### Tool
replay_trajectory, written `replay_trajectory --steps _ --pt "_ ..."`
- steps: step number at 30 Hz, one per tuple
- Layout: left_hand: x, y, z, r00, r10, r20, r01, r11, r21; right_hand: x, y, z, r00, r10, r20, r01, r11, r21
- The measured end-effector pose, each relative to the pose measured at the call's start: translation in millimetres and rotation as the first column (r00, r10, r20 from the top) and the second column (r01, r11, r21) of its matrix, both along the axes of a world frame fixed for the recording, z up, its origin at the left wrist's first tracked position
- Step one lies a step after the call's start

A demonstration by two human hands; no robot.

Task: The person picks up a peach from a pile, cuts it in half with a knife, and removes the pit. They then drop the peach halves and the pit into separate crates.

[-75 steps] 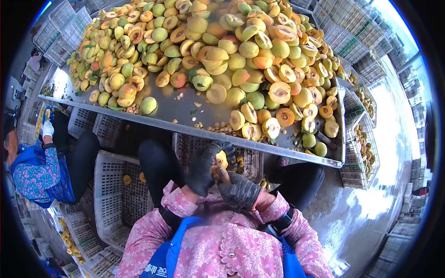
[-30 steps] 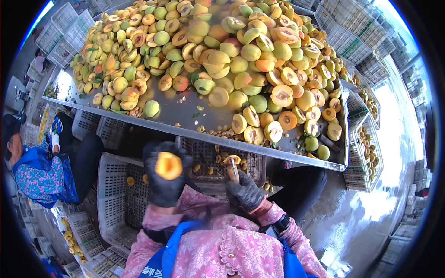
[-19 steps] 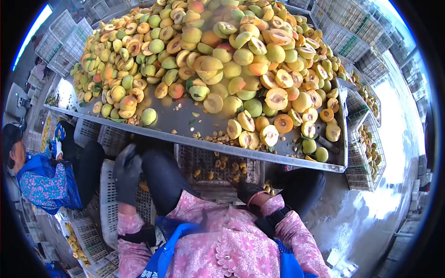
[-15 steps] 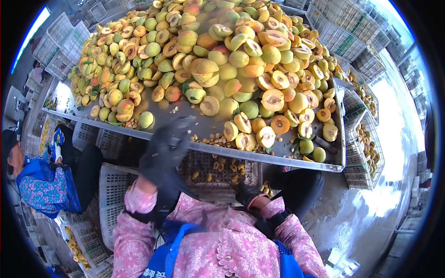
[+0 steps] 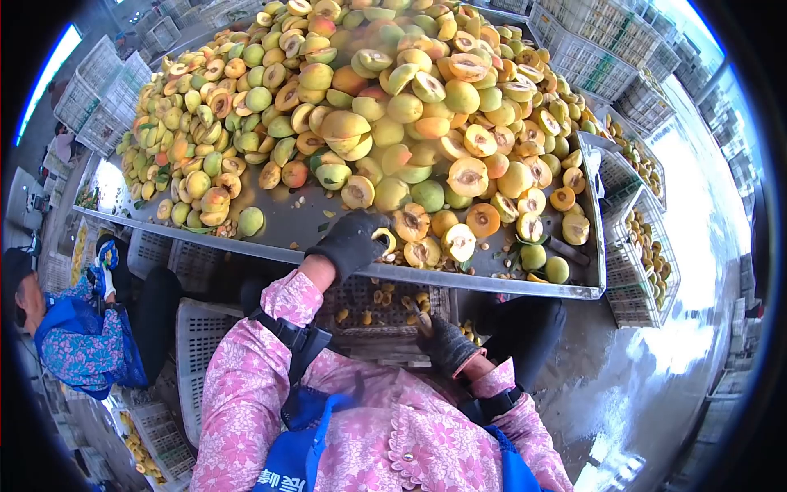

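My left hand, in a dark glove, reaches over the front edge of the metal table with its fingers closed on a peach half at the foot of the fruit pile. Against it on the right lie cut peach halves with stones or stone hollows showing. My right hand, also gloved, is low near my lap, wrapped round a small tool with a short pale end sticking up. Its working part is not clear. Below the table edge sits a crate with several small yellowish pieces in it.
The metal table bears a big heap of whole and halved peaches. A grey crate stands at my left, and fruit-filled crates stand at the right. Another person sits at the far left. The floor looks wet.
My left hand has moved right and forward from the table's front edge to the peach halves and closed on one. My right hand has risen slightly, and its tool now shows.
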State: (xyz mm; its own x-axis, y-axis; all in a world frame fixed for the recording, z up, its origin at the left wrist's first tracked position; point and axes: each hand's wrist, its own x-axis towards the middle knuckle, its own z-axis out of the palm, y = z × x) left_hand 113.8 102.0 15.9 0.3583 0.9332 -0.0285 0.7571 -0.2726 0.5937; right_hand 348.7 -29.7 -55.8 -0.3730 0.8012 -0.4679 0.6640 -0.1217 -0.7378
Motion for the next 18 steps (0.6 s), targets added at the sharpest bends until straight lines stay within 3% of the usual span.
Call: replay_trajectory --steps 1,3,4,5,7,8,11,14,15,18 --pt "-4 4 -3 0.998 0.054 0.017 -0.051 0.991 -0.126 4 -7 -21 0.984 0.073 -0.163 -0.012 0.937 0.348" --pt "-13 0 -14 0.952 0.222 0.211 -0.171 0.957 -0.236 -2 -3 19 0.929 -0.133 -0.345 0.131 0.991 -0.028" --pt "-15 -4 -17 0.903 0.309 0.297 -0.219 0.928 -0.301 -6 -1 42 0.882 -0.253 -0.398 0.173 0.958 -0.228" --pt "-15 -8 -16 0.788 0.410 0.459 -0.216 0.883 -0.417 -8 1 56 0.868 -0.271 -0.416 0.190 0.955 -0.227" --pt "-15 -21 1 0.537 0.461 0.706 -0.117 0.870 -0.479 -12 5 78 0.838 -0.304 -0.452 0.223 0.948 -0.226" --pt "-15 -31 14 0.380 0.480 0.791 -0.062 0.866 -0.496 -15 8 87 0.792 -0.375 -0.483 0.250 0.919 -0.304" --pt "-2 -62 28 0.424 0.426 0.799 -0.124 0.901 -0.415 -32 15 108 0.600 -0.556 -0.575 0.294 0.822 -0.488" --pt "12 -86 31 0.442 0.360 0.822 -0.093 0.930 -0.357 -50 24 112 0.581 -0.534 -0.614 0.290 0.841 -0.456" --pt "15 -92 32 0.448 0.337 0.828 -0.065 0.936 -0.346 -53 28 110 0.625 -0.516 -0.586 0.315 0.853 -0.416" --pt "17 -104 12 0.348 0.462 0.816 -0.010 0.872 -0.489 -61 30 81 0.669 -0.428 -0.607 0.399 0.897 -0.192"
